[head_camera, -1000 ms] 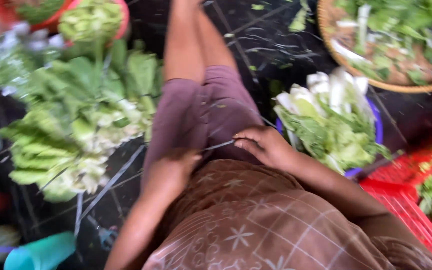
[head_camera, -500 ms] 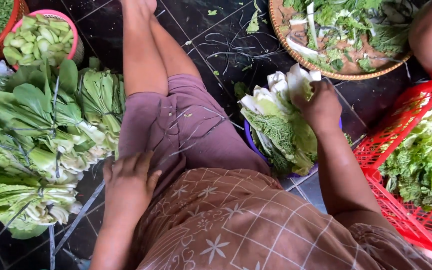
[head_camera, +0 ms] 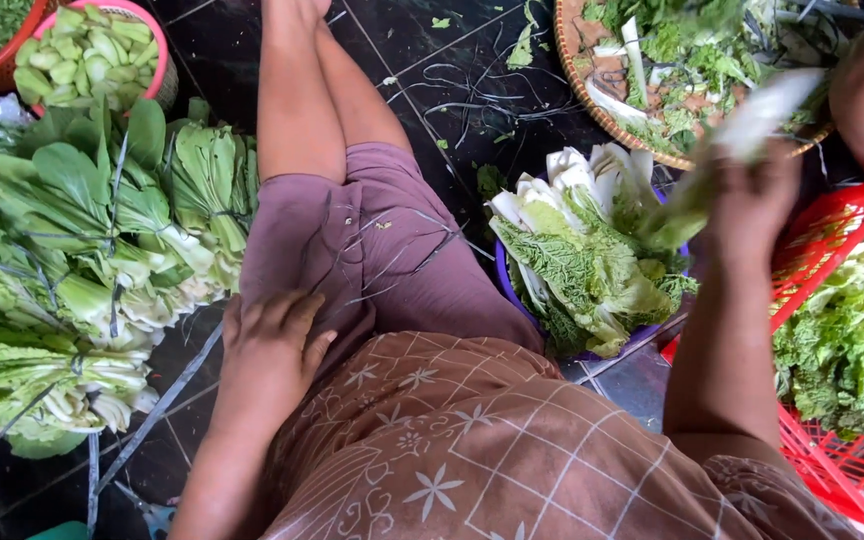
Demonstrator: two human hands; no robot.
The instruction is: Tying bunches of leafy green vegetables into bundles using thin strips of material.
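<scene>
My right hand (head_camera: pixel 752 195) is raised and shut on a leafy green vegetable stalk (head_camera: pixel 727 150), blurred, just above a purple basin (head_camera: pixel 512 290) heaped with leafy greens (head_camera: pixel 592 260). My left hand (head_camera: pixel 270 345) lies flat, fingers apart, on my thigh in mauve shorts (head_camera: pixel 372 250), holding nothing. Thin dark ties (head_camera: pixel 392 265) lie across the shorts.
Tied bunches of bok choy (head_camera: pixel 82 270) are piled on the dark tiled floor at left. A pink bowl (head_camera: pixel 157 40) of green pieces sits far left. A woven tray (head_camera: pixel 592 95) of trimmings is at the top right. A red crate (head_camera: pixel 852 460) of greens stands right.
My right hand went from my lap to the purple basin, and has now lifted a vegetable stalk out of it. My left hand stays on my thigh.
</scene>
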